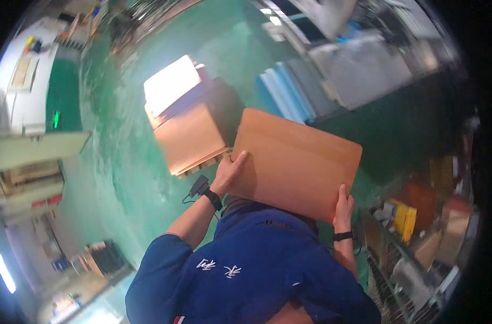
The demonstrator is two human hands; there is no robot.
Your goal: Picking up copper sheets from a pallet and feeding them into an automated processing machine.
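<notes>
Flat brown cardboard sheet (294, 162), plain, tilted; left hand (228, 171) and right hand (343, 208) grip clamped on edges.

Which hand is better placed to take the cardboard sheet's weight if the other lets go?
Probably the right hand: it grips the flat cardboard sheet at its lower corner, underneath. The left hand only steadies the side edge.

flat brown carton (294, 162), stacked cartons (184, 116) behind

We wear a dark blue short-sleeved shirt (257, 259) with white chest markings, and a black wristband above each hand.
</notes>
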